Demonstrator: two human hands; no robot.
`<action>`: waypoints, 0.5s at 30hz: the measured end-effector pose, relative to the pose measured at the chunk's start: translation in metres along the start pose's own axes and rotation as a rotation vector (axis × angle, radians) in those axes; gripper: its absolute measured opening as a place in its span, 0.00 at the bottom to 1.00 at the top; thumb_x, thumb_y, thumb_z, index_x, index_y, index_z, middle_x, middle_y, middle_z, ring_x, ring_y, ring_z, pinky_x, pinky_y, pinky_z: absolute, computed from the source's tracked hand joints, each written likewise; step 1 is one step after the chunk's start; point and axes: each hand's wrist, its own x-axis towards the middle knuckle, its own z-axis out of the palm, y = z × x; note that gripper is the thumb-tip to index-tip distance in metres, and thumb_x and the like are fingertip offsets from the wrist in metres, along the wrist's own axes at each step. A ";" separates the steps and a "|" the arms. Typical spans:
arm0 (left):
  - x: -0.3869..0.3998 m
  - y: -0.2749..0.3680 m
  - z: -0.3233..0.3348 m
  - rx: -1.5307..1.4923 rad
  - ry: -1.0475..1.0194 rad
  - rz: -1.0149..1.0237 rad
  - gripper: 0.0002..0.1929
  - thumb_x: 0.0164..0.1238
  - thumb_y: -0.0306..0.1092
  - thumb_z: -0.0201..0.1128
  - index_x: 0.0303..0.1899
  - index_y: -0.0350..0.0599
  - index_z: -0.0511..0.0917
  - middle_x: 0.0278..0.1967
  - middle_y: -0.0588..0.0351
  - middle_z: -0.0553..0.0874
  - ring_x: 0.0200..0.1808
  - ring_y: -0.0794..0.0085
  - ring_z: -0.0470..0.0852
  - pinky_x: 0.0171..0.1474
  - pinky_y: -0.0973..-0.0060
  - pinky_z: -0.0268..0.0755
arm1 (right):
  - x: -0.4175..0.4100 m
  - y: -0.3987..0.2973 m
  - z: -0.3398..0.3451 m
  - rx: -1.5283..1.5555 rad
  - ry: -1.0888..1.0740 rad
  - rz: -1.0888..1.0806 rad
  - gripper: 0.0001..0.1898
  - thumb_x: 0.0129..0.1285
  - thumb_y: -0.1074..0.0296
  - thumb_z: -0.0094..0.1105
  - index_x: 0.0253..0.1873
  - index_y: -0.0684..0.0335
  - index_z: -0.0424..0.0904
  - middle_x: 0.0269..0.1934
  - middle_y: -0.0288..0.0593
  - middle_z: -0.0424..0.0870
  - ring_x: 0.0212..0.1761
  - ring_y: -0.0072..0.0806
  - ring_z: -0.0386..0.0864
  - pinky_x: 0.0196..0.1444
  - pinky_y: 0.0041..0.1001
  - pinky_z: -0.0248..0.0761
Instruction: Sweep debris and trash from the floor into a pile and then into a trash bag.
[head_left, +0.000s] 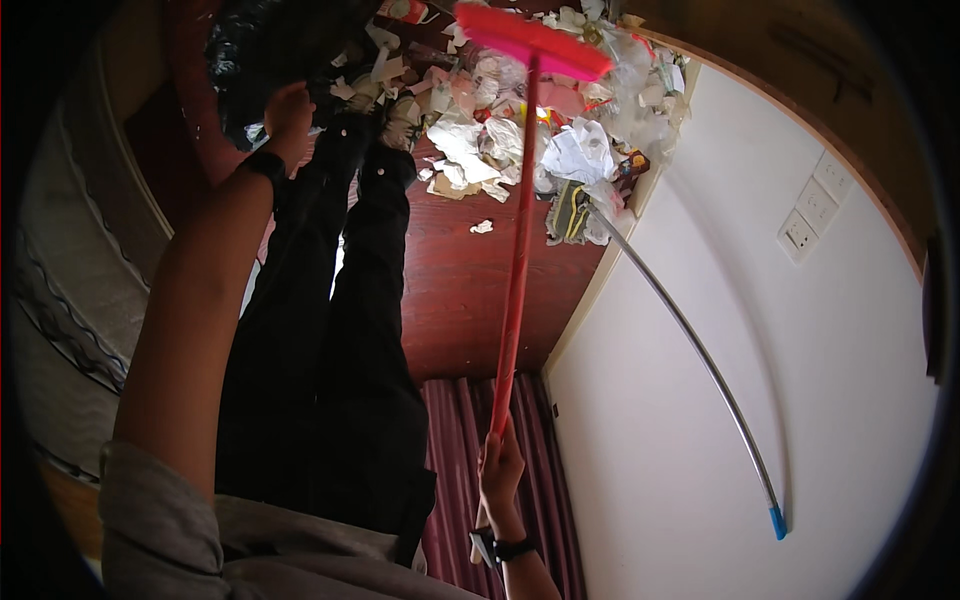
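My right hand (500, 465) grips the lower end of a broom's red handle (517, 277). The broom's red and pink head (536, 41) is at the far end, raised over or resting on heaped litter; I cannot tell which. My left hand (289, 112) has its fingers closed at the edge of a black plastic bag (229, 52), which stands at the upper left by my feet. Crumpled white paper (581, 150), tissues, clear plastic and wrappers make up the litter pile. The bag's inside is too dark to make out.
A mop with a grey and yellow head (570, 214) leans its metal pole (686, 330) on the white wall (675, 450). Wall sockets (816, 196) sit under a wooden edge (787, 112). A purple curtain (457, 465), a mattress (82, 247) and dark red flooring (465, 300) surround me.
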 end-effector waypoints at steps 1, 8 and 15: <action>-0.003 0.004 0.002 0.022 0.002 -0.020 0.14 0.66 0.29 0.57 0.52 0.42 0.77 0.31 0.61 0.80 0.29 0.79 0.79 0.29 0.82 0.70 | 0.017 -0.011 0.005 0.010 0.032 -0.056 0.23 0.72 0.65 0.49 0.69 0.62 0.64 0.23 0.34 0.71 0.22 0.14 0.69 0.24 0.19 0.64; 0.006 0.008 -0.006 0.140 0.071 -0.036 0.12 0.67 0.33 0.52 0.47 0.45 0.82 0.28 0.58 0.83 0.26 0.75 0.81 0.29 0.75 0.70 | 0.082 -0.058 0.039 -0.187 0.157 -0.309 0.23 0.71 0.66 0.51 0.68 0.62 0.65 0.33 0.47 0.84 0.28 0.23 0.80 0.30 0.23 0.71; 0.021 0.002 -0.031 -0.130 0.075 -0.102 0.14 0.67 0.34 0.51 0.48 0.48 0.81 0.30 0.57 0.85 0.27 0.75 0.83 0.32 0.76 0.72 | 0.095 -0.072 0.027 -0.692 0.213 -0.535 0.24 0.68 0.64 0.55 0.69 0.50 0.65 0.34 0.48 0.83 0.33 0.42 0.83 0.31 0.38 0.74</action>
